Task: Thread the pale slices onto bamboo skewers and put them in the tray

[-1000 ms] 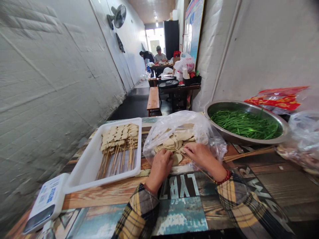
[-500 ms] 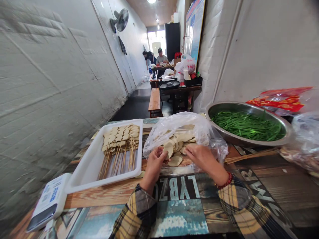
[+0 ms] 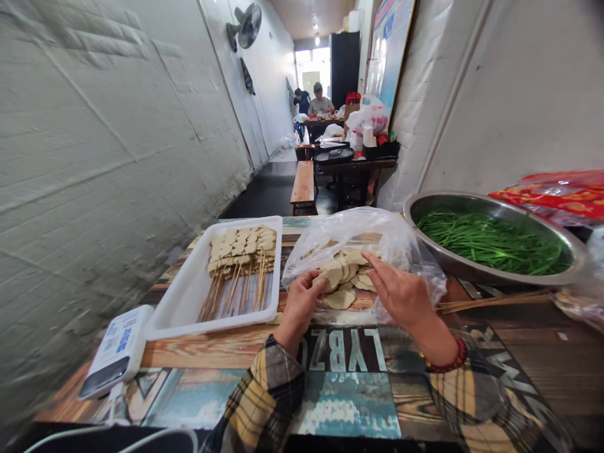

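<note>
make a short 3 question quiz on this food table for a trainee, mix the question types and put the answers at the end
1. Multiple choice: what does the white tray hold?
a) cut fruit
b) skewered pale slices
c) folded cloths

2. True or false: the person's left hand pinches a pale slice between its fingers.

3. Fill in the blank: as the wearer sees it, the metal bowl of green stalks stands to the ____ of the plastic bag nearest the left hand.

Key: 1 b; 2 true; 3 right
</note>
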Tool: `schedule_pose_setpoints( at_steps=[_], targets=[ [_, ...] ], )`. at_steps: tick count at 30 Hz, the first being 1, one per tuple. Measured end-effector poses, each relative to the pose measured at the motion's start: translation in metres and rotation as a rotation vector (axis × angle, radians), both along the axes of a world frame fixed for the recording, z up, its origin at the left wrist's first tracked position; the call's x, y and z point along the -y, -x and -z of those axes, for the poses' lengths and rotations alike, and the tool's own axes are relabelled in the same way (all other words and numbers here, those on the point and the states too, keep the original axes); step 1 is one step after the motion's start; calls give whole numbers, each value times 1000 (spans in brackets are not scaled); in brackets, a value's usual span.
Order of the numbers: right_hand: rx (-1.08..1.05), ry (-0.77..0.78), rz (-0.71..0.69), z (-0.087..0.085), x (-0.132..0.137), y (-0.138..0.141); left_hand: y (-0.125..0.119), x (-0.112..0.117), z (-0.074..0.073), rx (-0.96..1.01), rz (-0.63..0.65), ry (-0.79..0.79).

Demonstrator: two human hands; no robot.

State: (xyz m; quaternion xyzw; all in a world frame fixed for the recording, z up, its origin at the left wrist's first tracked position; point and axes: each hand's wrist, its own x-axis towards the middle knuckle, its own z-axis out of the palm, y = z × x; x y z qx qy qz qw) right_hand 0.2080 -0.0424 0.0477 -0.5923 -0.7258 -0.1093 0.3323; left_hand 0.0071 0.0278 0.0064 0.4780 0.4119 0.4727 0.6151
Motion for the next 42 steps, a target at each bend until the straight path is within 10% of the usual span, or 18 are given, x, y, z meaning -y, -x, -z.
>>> schedule_pose_setpoints(
  at_steps=[6,13,21,42],
  targets=[
    [-207,-98,-234,-14,21,13,-3,2,-3,68,3,31],
    [-494,354,-512,-1,11,41,-3,3,-9,150,21,44],
    [-480,312,-407,41,-1,55,-1,1,-9,148,-50,53],
    [-495,281,-315,44,-4,52,1,1,-11,166,-68,19]
  ],
)
